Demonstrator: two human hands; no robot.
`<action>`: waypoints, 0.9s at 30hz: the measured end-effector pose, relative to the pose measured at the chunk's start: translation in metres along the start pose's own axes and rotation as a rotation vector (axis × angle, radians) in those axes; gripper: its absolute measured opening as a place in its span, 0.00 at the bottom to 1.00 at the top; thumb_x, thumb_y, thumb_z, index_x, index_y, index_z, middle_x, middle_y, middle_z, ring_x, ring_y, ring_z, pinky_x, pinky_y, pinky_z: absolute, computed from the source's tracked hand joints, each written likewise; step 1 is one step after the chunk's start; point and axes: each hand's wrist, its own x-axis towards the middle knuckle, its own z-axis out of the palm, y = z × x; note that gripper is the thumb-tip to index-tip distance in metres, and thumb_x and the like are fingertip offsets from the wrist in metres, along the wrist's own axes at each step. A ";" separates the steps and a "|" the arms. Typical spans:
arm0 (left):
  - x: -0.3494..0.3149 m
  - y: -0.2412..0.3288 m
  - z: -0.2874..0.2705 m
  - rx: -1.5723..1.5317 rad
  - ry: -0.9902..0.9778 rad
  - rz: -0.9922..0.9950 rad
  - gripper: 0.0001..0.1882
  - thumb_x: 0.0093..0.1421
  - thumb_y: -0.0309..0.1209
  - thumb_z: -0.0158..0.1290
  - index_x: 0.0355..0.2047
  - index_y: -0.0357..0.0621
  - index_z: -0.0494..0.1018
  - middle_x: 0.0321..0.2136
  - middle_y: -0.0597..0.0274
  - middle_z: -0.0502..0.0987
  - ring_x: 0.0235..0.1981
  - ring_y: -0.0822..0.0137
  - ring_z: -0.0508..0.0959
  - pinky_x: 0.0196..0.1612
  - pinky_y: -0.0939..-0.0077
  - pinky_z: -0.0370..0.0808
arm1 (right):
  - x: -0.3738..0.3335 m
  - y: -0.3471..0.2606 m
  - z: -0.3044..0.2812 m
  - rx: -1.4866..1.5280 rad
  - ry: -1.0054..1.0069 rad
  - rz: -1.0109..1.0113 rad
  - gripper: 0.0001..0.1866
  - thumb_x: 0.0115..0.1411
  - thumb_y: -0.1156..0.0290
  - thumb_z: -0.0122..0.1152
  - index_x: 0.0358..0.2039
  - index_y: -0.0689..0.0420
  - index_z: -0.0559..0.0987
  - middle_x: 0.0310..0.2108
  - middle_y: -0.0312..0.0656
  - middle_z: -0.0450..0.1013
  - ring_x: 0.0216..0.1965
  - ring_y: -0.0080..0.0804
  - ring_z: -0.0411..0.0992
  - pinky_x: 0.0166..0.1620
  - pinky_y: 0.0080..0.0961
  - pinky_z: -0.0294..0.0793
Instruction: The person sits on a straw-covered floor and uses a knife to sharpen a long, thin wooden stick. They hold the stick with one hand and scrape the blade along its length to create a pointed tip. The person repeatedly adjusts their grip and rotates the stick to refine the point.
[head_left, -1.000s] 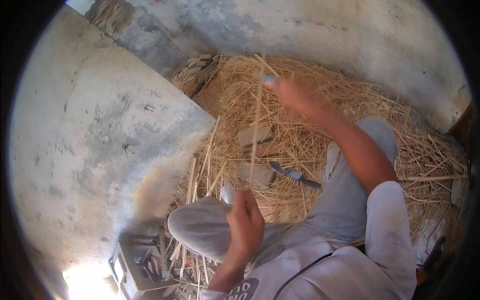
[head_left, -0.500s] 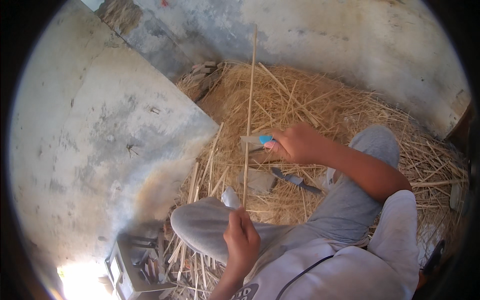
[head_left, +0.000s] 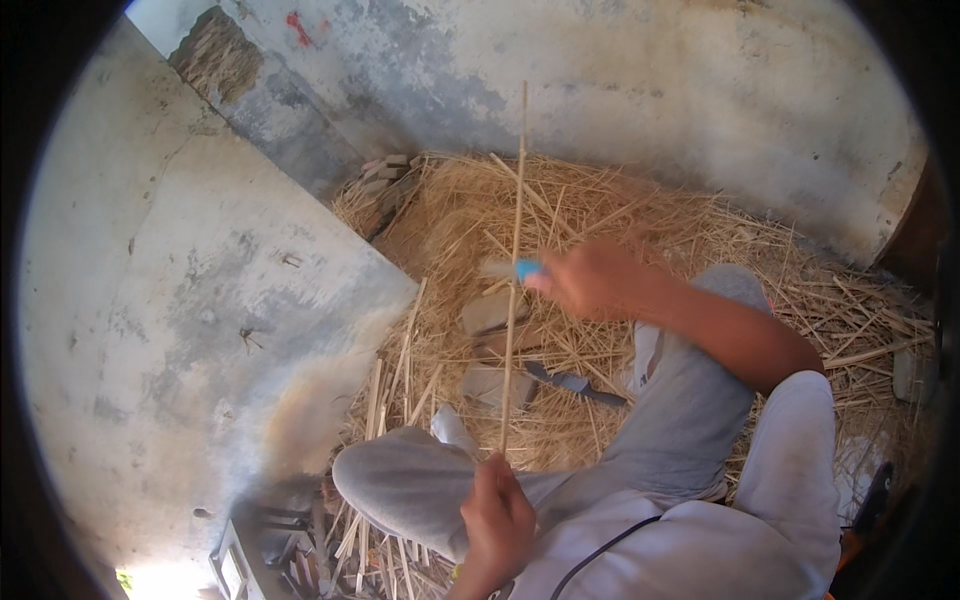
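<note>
A long, thin wooden stick (head_left: 517,200) stands nearly upright in the view, its lower end in my left hand (head_left: 497,518), which is closed around it near my lap. My right hand (head_left: 592,280) is closed on a knife with a blue handle (head_left: 527,269), at about the middle of the stick. The knife's pale blade, smeared by motion, points left across the stick; whether it touches the wood I cannot tell. Below my right hand, a second, dark knife (head_left: 575,384) lies on the straw, between my bent legs.
Straw and split strips (head_left: 620,210) cover the ground. Flat stone slabs (head_left: 492,386) lie before me. A worn left wall (head_left: 200,300) and a back wall (head_left: 700,90) meet near stacked bricks (head_left: 385,175). A grey metal frame (head_left: 235,560) stands at lower left.
The whole view has shifted somewhat. My left hand and the stick sit lower and farther right in the picture. The blade, sharp before, is now blurred; both hands keep their holds.
</note>
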 end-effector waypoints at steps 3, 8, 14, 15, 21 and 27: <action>0.006 -0.002 -0.003 0.004 -0.003 0.034 0.10 0.62 0.18 0.49 0.45 0.33 0.70 0.25 0.42 0.76 0.23 0.50 0.79 0.25 0.64 0.74 | -0.010 -0.007 -0.004 -0.034 -0.006 0.011 0.31 0.74 0.48 0.31 0.29 0.59 0.74 0.13 0.39 0.68 0.13 0.31 0.69 0.17 0.33 0.71; -0.014 -0.007 -0.010 0.076 -0.036 0.147 0.09 0.61 0.17 0.50 0.43 0.31 0.71 0.23 0.46 0.74 0.21 0.54 0.76 0.24 0.67 0.71 | 0.005 0.091 -0.041 -0.042 0.144 0.280 0.31 0.73 0.46 0.31 0.30 0.58 0.74 0.14 0.37 0.67 0.13 0.31 0.68 0.17 0.34 0.70; -0.039 -0.043 -0.016 0.131 -0.094 -0.036 0.16 0.64 0.37 0.58 0.50 0.46 0.75 0.39 0.53 0.79 0.42 0.59 0.78 0.44 0.76 0.73 | -0.008 0.058 -0.041 -0.011 0.034 0.096 0.31 0.74 0.46 0.30 0.32 0.58 0.74 0.16 0.39 0.70 0.15 0.39 0.70 0.24 0.37 0.75; -0.040 -0.044 -0.020 0.112 -0.034 0.084 0.14 0.65 0.36 0.56 0.49 0.44 0.75 0.36 0.55 0.79 0.36 0.60 0.78 0.38 0.72 0.74 | -0.008 0.074 -0.047 -0.048 0.074 0.207 0.31 0.74 0.46 0.30 0.33 0.58 0.74 0.16 0.40 0.70 0.16 0.40 0.71 0.25 0.38 0.75; -0.071 -0.112 -0.028 -0.455 -0.034 -0.207 0.13 0.68 0.36 0.52 0.43 0.37 0.74 0.27 0.66 0.72 0.24 0.73 0.70 0.24 0.79 0.67 | -0.017 0.109 -0.082 -0.255 0.096 0.294 0.31 0.74 0.47 0.30 0.36 0.61 0.75 0.23 0.47 0.74 0.24 0.45 0.75 0.30 0.43 0.77; -0.072 -0.088 -0.039 -0.198 -0.033 0.020 0.10 0.67 0.29 0.52 0.43 0.33 0.74 0.22 0.67 0.68 0.21 0.72 0.68 0.22 0.80 0.66 | -0.033 0.139 -0.098 -0.246 0.106 0.438 0.32 0.74 0.46 0.30 0.36 0.62 0.76 0.25 0.51 0.75 0.28 0.50 0.76 0.34 0.45 0.78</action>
